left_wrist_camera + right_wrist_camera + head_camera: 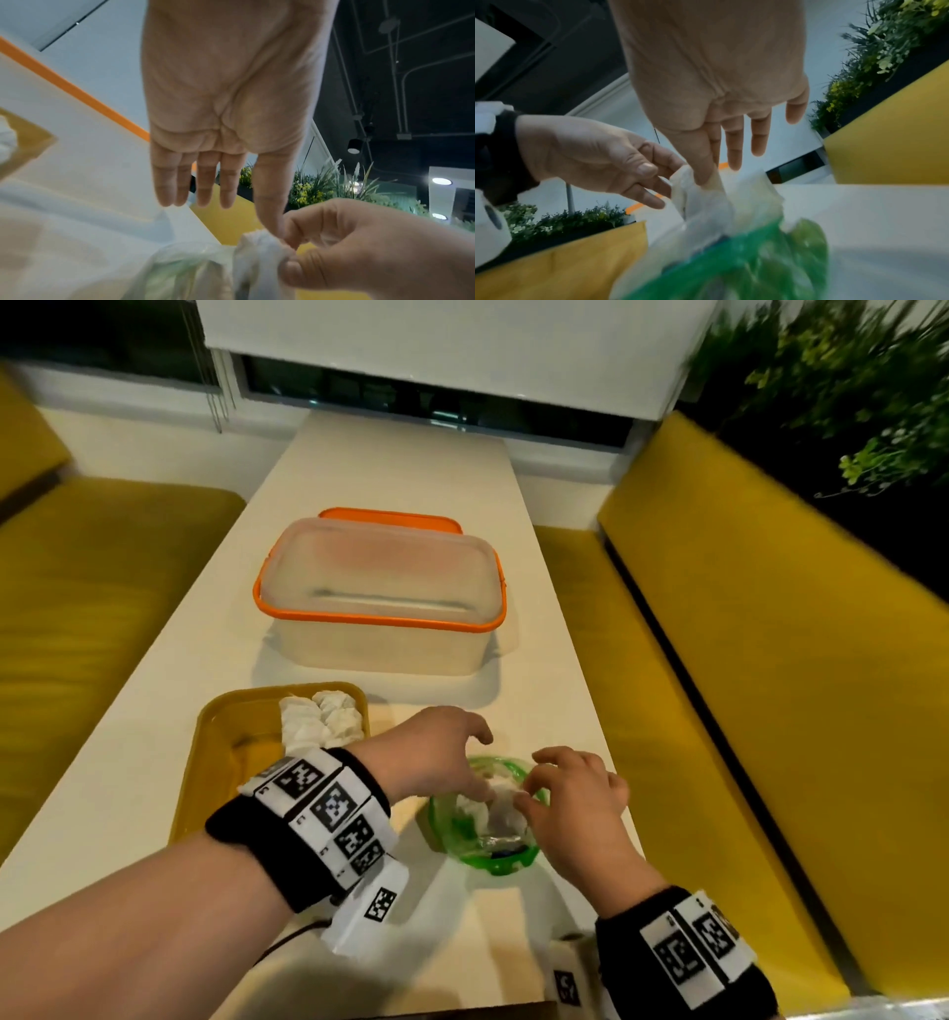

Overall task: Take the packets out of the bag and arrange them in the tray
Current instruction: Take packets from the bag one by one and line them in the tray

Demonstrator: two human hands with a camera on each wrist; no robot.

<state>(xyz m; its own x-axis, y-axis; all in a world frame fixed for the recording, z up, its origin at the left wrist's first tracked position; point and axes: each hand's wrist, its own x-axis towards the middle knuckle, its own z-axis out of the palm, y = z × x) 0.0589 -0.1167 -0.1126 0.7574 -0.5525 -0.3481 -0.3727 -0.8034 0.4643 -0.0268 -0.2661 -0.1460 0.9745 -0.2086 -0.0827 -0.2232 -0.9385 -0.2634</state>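
Note:
A green-tinted clear plastic bag [488,857] lies open on the white table near its front right. Crumpled white packets show inside it. My right hand [526,796] pinches one white packet [259,249] between thumb and forefinger at the bag's mouth. My left hand [480,785] reaches in from the left with straight fingers, its thumb touching the same packet and gripping nothing. The yellow tray [221,737] sits to the left of the bag, with white packets [323,721] bunched in its far right corner.
A translucent tub with an orange rim [380,608] stands mid-table beyond the tray, an orange lid [390,516] behind it. Yellow benches [744,660] flank the table on both sides. Plants [847,377] stand at the far right.

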